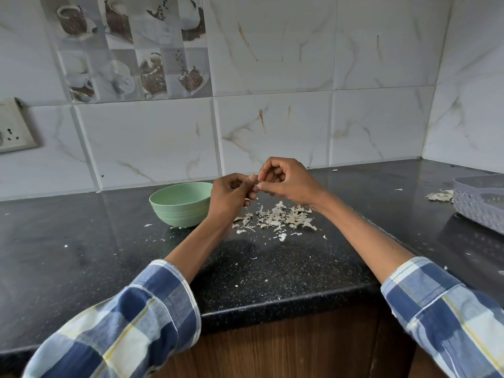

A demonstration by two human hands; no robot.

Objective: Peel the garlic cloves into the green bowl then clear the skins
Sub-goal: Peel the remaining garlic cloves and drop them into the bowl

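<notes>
though hands (256, 186) together, skins (275, 218) below

Home kitchen, black granite counter (109, 255), tiled backsplash (272, 64)

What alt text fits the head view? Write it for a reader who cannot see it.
Two hands, left hand and right hand, pinch a garlic clove between them above a dark counter. Skins lie scattered below, a green bowl stands to their left, and a grey basket sits at the right edge.
</notes>
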